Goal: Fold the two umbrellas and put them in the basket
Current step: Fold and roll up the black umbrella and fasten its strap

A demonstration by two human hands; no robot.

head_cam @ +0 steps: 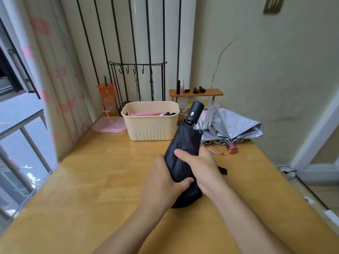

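Note:
A collapsed black umbrella [185, 143] is held above the wooden table [91, 189], its handle pointing up and away toward the basket. My left hand [161, 182] wraps its lower canopy from the left, and my right hand [200, 165] grips the canopy from the right, fingers across the fabric. Its black strap sticks out behind my right wrist. A silver umbrella [231, 127] lies loosely collapsed at the back right of the table, its pink handle toward me. The cream basket [150, 129] stands at the back centre with pink and dark items inside.
A pink tray [110, 126] and an orange cup [107, 96] sit left of the basket. A black wire rack [135, 79] stands behind it. A small wooden shelf [196, 93] with cosmetics is at the back right. A curtain and window run along the left.

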